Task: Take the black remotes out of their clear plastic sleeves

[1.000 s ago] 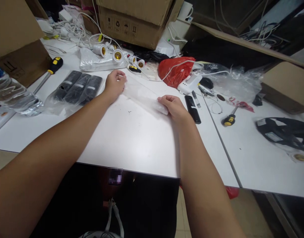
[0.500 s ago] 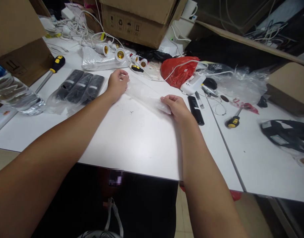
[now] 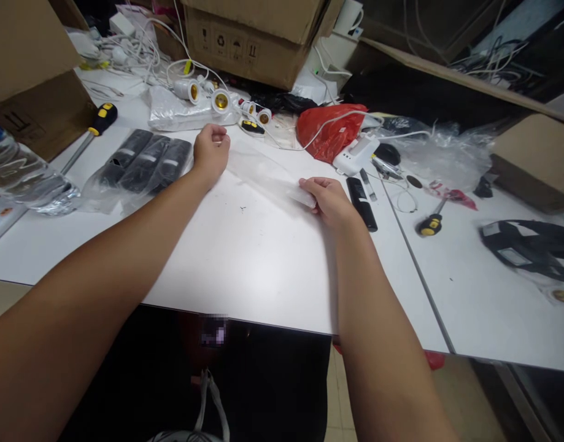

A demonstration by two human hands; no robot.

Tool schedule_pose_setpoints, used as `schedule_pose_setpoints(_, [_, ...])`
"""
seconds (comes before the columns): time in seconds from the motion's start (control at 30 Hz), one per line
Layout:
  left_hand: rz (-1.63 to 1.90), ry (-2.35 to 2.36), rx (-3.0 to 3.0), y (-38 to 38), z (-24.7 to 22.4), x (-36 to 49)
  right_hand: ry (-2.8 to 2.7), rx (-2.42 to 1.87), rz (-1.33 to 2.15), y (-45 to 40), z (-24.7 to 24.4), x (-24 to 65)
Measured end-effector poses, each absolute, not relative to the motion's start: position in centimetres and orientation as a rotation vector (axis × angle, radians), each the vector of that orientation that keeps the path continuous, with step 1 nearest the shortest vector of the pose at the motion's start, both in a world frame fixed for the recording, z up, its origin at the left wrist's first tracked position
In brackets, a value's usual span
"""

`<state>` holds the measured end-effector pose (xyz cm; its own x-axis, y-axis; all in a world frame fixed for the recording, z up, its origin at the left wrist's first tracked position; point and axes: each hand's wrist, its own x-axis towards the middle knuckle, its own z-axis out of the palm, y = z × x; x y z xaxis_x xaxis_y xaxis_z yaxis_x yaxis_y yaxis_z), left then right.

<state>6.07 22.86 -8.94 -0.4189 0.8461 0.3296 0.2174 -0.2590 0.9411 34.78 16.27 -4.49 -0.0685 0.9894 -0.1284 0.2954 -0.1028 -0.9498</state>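
Just beyond the front edge of the white table [image 3: 254, 264], your right hand [image 3: 328, 199] pinches the near end of a thin, clear plastic bag [image 3: 267, 175] between thumb and fingers. The bag stretches away to your left hand [image 3: 210, 153], whose thumb and curled fingers pinch its far end. Which end opens, you can't tell from here. Even, light tension should serve you best: pull too hard and the film may tear; let it sag and it may crease. Spread its edges with your fingertips, not nails.

Right of your right hand lies a slim black object [image 3: 362, 205], then a screwdriver [image 3: 431, 226]. Left of your left hand sit dark wrapped packs [image 3: 146, 161]. Past your hands are a red bag [image 3: 325, 132], white lamp sockets [image 3: 221, 101] and, farthest, a cardboard box [image 3: 254, 46].
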Motion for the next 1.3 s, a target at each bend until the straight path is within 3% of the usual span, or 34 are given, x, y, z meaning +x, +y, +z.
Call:
schedule_pose_setpoints(0.13, [1.651, 1.737, 1.289, 22.8, -8.3, 6.0, -1.322, -1.526, 1.18, 16.7, -4.7, 34.7])
schedule_pose_setpoints(0.4, [1.751, 1.53, 1.385, 22.7, -9.1, 6.6, -1.231, -1.618, 1.103, 16.4, -4.4, 34.0])
schedule_pose_setpoints(0.9, [1.681, 1.698, 1.523, 18.8, -6.4, 8.5, -1.404, -1.626, 1.118, 15.6, -4.1, 33.3])
schedule_pose_setpoints(1.3, [1.753, 1.489, 1.47, 19.0, -7.1, 9.0, -1.416, -1.66, 1.094, 15.6, -4.0, 33.1])
